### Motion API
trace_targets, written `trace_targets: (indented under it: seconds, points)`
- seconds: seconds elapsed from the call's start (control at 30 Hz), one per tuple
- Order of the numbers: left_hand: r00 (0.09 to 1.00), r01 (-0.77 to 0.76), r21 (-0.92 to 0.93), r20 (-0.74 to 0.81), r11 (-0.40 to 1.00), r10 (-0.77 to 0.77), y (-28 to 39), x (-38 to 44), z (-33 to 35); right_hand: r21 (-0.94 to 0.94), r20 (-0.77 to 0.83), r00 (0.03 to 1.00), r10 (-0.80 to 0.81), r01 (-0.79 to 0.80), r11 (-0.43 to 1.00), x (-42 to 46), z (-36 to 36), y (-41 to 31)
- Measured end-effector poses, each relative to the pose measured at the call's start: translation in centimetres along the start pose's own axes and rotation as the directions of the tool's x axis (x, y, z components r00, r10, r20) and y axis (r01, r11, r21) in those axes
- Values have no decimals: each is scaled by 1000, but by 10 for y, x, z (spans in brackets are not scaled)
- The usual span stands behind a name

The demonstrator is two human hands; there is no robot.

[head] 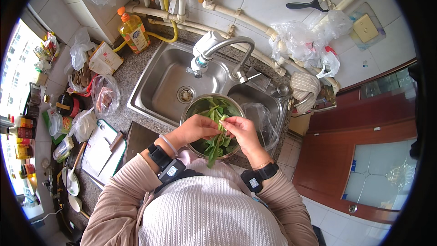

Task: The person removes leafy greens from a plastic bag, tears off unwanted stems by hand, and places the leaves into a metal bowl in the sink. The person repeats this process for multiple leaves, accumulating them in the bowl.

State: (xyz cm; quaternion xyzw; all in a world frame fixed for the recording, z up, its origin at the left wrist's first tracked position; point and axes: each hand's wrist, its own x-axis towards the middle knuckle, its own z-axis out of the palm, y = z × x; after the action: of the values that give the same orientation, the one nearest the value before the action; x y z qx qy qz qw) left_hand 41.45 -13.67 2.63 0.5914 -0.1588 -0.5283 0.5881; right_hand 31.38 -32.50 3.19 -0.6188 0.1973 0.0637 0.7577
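Note:
Several leafy green stalks lie in a stainless steel bowl (188, 112) at the front of the sink. Over the bowl, my right hand (241, 132) pinches the pale stem end of a leafy green stalk (214, 150) between thumb and fingers. My left hand (197, 129) grips the same stalk from the other side, its fingertips close to those of the right. The stalk's leaves hang down across the bowl's near rim. My fingers hide part of the stem and some of the greens below.
A double-basin steel sink (164, 78) lies beyond, with a curved faucet (251, 46) over it. Crumpled clear plastic (263, 123) fills part of the right basin. To the left, a knife (116, 142) rests on a white cutting board (92, 157). Dish soap (135, 32) stands behind.

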Motion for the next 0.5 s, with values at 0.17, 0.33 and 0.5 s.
trace_targets:
  seconds: [0.17, 0.33, 0.5]
  points:
    - [999, 22, 36, -31, 999, -21, -3, 0, -3, -74, 37, 999, -19, 22, 997, -2, -1, 5]
    - [998, 31, 78, -48, 997, -27, -6, 2, -2, -254, 49, 992, -117, 126, 959, 1, -2, 11]
    - [996, 39, 152, -88, 988, -26, -6, 4, 1, -385, 29, 988, -154, 153, 910, 0, 1, 10]
